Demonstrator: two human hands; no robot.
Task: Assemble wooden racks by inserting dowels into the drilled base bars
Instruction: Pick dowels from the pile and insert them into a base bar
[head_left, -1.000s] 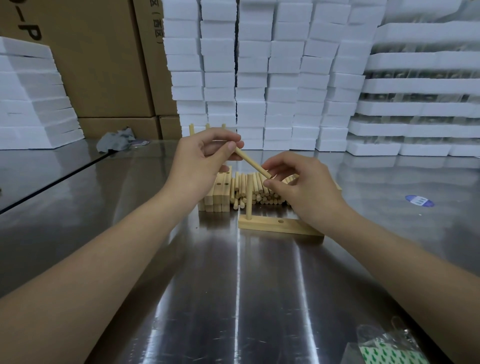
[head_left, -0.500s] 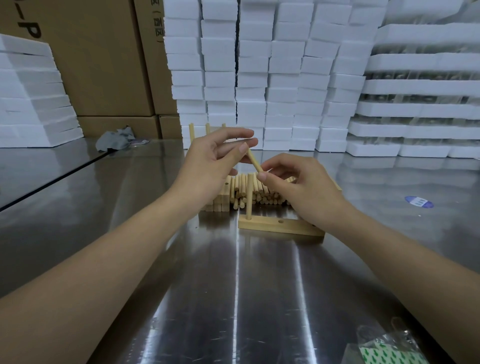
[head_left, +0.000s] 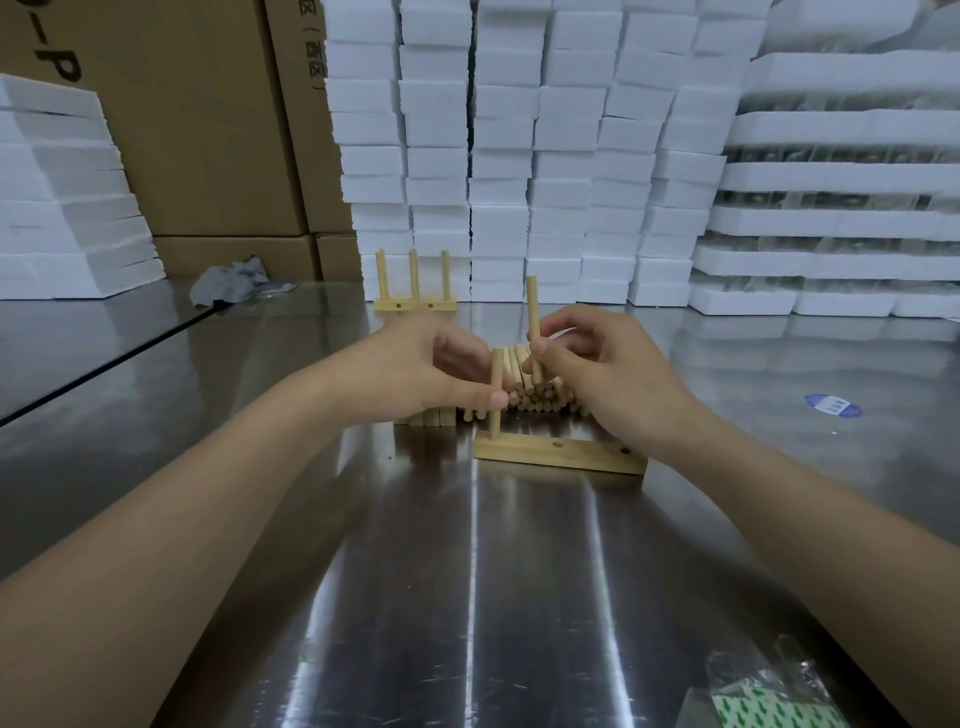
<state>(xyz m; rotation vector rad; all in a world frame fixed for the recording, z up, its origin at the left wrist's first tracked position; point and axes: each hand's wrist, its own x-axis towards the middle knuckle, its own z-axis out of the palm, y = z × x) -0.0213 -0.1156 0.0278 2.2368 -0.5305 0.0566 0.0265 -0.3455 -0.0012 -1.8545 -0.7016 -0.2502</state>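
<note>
Steel counter (head_left: 467, 571) bore the base bar (head_left: 561, 458) beneath the fingers (head_left: 540, 345): left hand (head_left: 431, 369) pinched its standing dowel (head_left: 496, 371), right hand (head_left: 613, 374) pinched a second dowel (head_left: 532, 306) upright beside it.

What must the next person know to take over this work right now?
Left hand pinches the inserted dowel, which stands in the left-end hole of the base bar.
Right hand pinches a second dowel, upright, not yet in a hole.
Done: one finished rack at the back, three dowels.
Left: two holes open in this bar; loose dowels and spare bars lie behind it.
</note>
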